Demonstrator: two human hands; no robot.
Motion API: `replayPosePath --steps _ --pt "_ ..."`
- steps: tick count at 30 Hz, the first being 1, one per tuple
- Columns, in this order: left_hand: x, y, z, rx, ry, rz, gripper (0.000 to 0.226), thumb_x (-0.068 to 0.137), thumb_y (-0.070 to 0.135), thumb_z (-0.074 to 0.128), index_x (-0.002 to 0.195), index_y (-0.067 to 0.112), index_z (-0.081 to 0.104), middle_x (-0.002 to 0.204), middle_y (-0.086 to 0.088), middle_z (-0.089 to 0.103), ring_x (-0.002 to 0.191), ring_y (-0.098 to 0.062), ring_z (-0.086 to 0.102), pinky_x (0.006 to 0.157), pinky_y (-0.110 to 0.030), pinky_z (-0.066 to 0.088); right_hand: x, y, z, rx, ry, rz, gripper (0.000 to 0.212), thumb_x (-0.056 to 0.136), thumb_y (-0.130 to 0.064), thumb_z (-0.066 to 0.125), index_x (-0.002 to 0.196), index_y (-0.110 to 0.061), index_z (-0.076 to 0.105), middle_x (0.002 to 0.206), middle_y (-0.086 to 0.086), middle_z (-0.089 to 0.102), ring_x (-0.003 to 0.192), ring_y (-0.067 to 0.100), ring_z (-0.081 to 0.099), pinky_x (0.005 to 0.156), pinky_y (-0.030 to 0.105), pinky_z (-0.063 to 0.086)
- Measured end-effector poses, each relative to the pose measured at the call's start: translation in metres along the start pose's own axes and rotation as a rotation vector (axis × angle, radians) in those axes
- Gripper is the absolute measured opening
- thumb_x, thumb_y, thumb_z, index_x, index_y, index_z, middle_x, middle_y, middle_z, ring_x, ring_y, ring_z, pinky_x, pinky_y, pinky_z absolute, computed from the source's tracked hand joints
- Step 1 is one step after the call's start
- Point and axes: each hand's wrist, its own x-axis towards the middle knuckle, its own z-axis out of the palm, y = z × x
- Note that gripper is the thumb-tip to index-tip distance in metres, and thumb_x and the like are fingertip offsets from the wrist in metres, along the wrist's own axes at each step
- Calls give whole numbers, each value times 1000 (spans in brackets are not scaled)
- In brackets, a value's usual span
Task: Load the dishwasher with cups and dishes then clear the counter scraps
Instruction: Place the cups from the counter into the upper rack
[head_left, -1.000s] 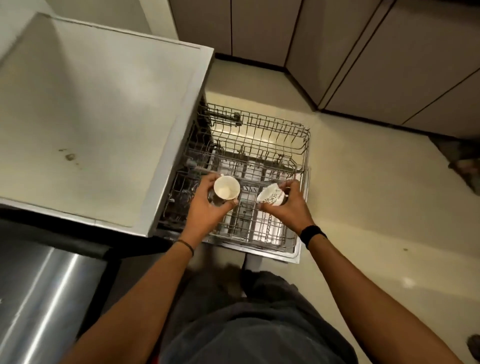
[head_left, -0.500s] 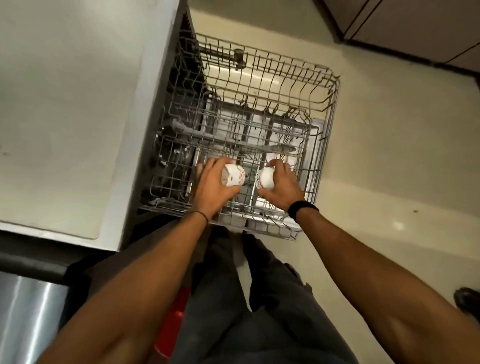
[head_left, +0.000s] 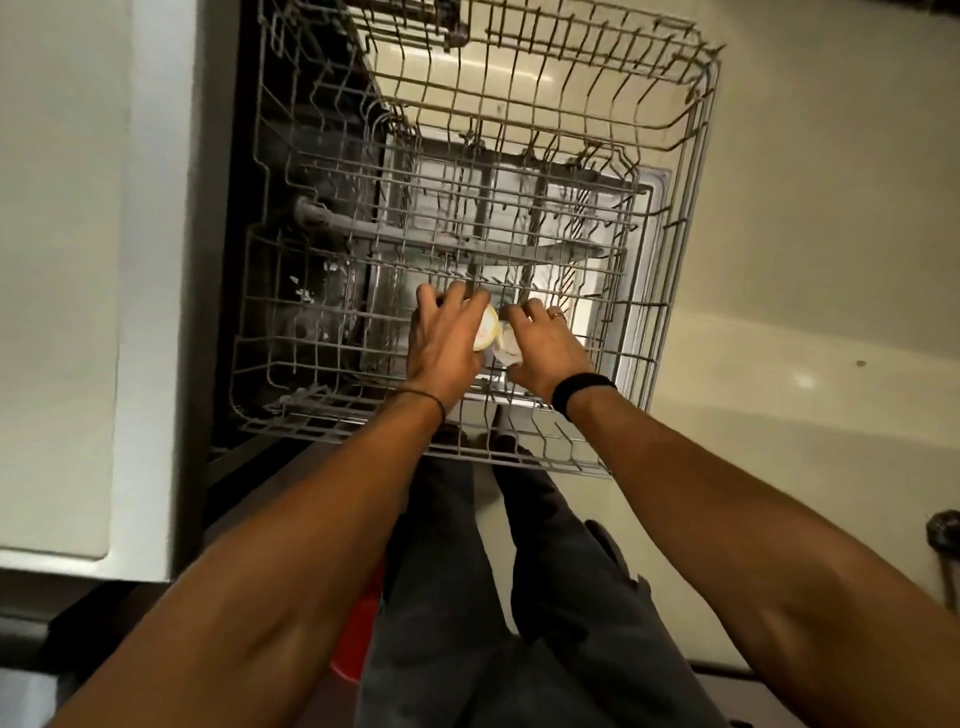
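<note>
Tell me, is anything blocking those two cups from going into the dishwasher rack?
Nothing visible does. The left hand and right hand each hold a cup, the left cup and right cup, low over the pulled-out upper rack. The wire floor around them looks bare of other dishes.

- Your left hand (head_left: 445, 343) covers most of the cup (head_left: 488, 327) it grips; only a pale rim shows at its 3 o'clock side.
- Your right hand (head_left: 543, 351) hides nearly all of the second cup (head_left: 506, 349); its pattern is unreadable.
- The rack (head_left: 691, 171) is cut off at 12 o'clock.
- Both your elbows leave view at 6 o'clock.
</note>
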Motion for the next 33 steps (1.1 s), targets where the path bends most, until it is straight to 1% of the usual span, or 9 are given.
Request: replayPosePath --steps 2,4,7,11,14,20,27,30,33 --pt "1 2 -2 66 -14 2 70 71 12 85 133 21 52 137 -3 47 123 -30 37 91 -37 50 2 -1 5 -67 -15 -5 76 78 -21 78 142 -16 38 136 9 45 118 33 51 96 43 47" --pt "3 4 -5 113 -40 -3 70 72 15 86 132 22 52 135 -2 48 122 -30 38 88 -36 50 3 -3 8 -123 -23 7 74 80 -29 76 143 -17 37 138 8 46 122 32 52 100 46 41" --pt "7 5 -10 132 -81 -27 68 74 18 85 132 23 51 136 -1 47 124 -30 37 86 -37 51 4 -2 10 -133 -31 24 76 80 -33 76 143 -18 37 139 7 45 124 30 50 102 47 37" --pt "12 4 -13 123 -142 -102 71 75 28 84 136 21 48 138 -4 47 129 -31 35 92 -41 49 4 3 12 -83 -27 34 77 78 -37 77 142 -22 37 136 4 46 117 30 56 102 51 37" --pt "12 -2 -15 71 -119 -172 72 74 33 84 136 21 49 136 -6 48 128 -32 35 97 -42 46 4 5 12 -40 -46 26 77 78 -35 77 142 -21 37 137 6 44 116 32 57 104 52 38" --pt "-3 -1 7 169 -134 -115 76 81 22 80 146 20 41 149 -8 39 135 -34 31 101 -41 49 3 3 12 -30 -61 39 77 81 -33 76 144 -19 35 140 8 46 123 32 53 105 52 39" --pt "1 -6 22 259 -91 -105 75 79 31 81 142 21 40 145 -8 43 128 -33 38 89 -39 54 8 6 17 -16 -73 37 92 80 -37 76 152 -20 21 141 9 49 124 33 53 105 51 41" --pt "-2 -5 15 261 -114 -97 80 78 38 80 144 23 37 143 -7 45 128 -31 38 95 -42 48 0 5 9 3 -111 33 100 77 -40 79 154 -21 18 142 10 47 125 33 53 104 51 43" --pt "-14 0 -2 189 -101 -116 87 78 44 79 149 24 32 145 -6 42 130 -28 38 101 -45 46 -17 3 -5 40 -74 36 93 81 -41 75 154 -22 21 143 9 44 125 32 51 100 48 48"
